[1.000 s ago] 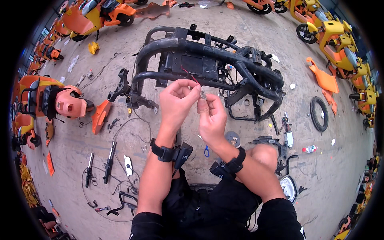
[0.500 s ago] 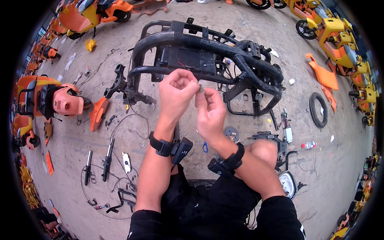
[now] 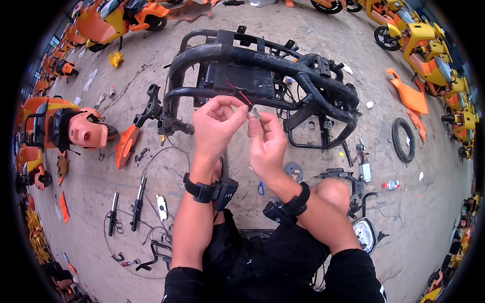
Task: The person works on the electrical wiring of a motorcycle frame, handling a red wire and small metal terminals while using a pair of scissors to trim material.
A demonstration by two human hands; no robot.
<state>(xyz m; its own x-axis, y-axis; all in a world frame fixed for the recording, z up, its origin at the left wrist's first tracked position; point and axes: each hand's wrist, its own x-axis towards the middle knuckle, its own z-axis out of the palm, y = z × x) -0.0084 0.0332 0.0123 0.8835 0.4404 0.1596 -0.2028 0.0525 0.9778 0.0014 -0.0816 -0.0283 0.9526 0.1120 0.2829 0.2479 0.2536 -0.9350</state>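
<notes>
Blk tyre [image 3: 395,137] flat on floor [image 3: 439,177] R, nr orange panel [image 3: 408,96]; clear bottle [image 3: 391,185] w/ red cap below. L side: two fork tubes [image 3: 137,208] (roughly parallel), white pc [image 3: 161,207] alongside. Yellow/orange scooters [image 3: 428,60] parked upper R.

Black left wrist device [image 3: 225,194]: its face is showing a white mark [image 3: 229,196] made of a few short strokes. Black right wrist device [image 3: 275,212]: it is bearing a smaller white mark, tilting within view. Black shorts [image 3: 283,255]: they are carrying a tiny white mark, too small for reading. Bottle [image 3: 391,185]: it is showing red and white, any print staying illegible.
</notes>
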